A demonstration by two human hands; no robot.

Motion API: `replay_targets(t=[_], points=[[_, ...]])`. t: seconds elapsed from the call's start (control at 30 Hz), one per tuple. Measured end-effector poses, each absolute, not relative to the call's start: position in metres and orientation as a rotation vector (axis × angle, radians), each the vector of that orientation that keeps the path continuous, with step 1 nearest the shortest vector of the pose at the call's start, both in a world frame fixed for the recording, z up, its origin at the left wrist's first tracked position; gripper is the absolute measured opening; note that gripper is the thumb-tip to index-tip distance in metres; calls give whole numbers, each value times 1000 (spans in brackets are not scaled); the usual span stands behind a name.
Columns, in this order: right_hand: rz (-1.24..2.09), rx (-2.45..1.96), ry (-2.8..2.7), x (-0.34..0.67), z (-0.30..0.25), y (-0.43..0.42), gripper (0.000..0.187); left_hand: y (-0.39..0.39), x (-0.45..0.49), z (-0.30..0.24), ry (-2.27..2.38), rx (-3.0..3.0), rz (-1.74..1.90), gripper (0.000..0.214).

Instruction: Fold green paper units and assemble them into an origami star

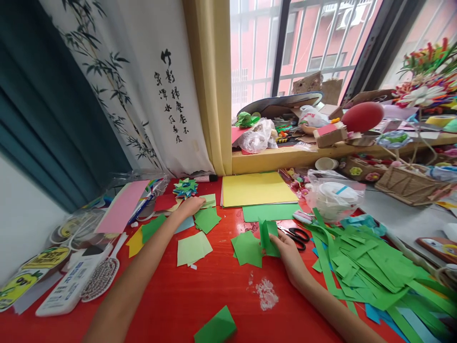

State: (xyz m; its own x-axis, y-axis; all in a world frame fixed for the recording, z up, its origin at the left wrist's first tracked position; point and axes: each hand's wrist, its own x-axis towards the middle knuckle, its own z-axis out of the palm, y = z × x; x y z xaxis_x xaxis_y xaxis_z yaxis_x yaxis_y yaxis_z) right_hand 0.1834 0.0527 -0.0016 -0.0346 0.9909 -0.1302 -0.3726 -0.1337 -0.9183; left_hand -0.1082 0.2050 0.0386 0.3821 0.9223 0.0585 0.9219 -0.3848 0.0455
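My right hand [288, 248] pinches a creased green paper square [268, 238] that stands partly folded up. Just left of it lies a pile of green paper squares [249, 248]. Black-handled scissors [299, 234] rest beside my right hand. Farther back, my left hand [193, 206] reaches over to a pale green paper piece [208, 200], its fingers mostly hidden from this angle. A darker green square [207, 219] and pale green squares [193, 248] lie nearer. Behind my left hand sits a spiky folded-paper ornament [185, 188] in green and blue.
Green paper strips [371, 267] heap on the right. Yellow sheets [257, 189] lie at the back. On the left are a hairbrush [102, 278], a white box-like object [73, 281] and a pink sheet [123, 207]. White scraps [266, 294] and a green piece [216, 326] lie in front.
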Motion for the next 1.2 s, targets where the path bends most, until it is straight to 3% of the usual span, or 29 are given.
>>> replay_targets(t=[0.2, 0.37, 0.53, 0.63, 0.8, 0.97, 1.2], points=[[1479, -970, -871, 185, -6, 54, 25, 191, -103, 65, 1956, 2596, 396, 17], [1428, -1004, -911, 186, -9, 55, 26, 118, -109, 70, 1989, 2726, 780, 21], [1376, -1016, -997, 184, -13, 55, 30, 25, -116, 25, 1698, 2902, 281, 24], [1307, -1019, -1076, 184, -15, 54, 29, 3, -121, 13, 1635, 2711, 245, 26], [1254, -1003, -1110, 187, -16, 51, 26, 21, -124, 15, 1861, 2266, 393, 33], [1235, -998, -1160, 189, -22, 54, 23, 53, -118, 16, 2047, 2069, 252, 51], [753, -1119, -1496, 188, -18, 51, 18, 62, -97, 34, 1933, 1923, 168, 34]])
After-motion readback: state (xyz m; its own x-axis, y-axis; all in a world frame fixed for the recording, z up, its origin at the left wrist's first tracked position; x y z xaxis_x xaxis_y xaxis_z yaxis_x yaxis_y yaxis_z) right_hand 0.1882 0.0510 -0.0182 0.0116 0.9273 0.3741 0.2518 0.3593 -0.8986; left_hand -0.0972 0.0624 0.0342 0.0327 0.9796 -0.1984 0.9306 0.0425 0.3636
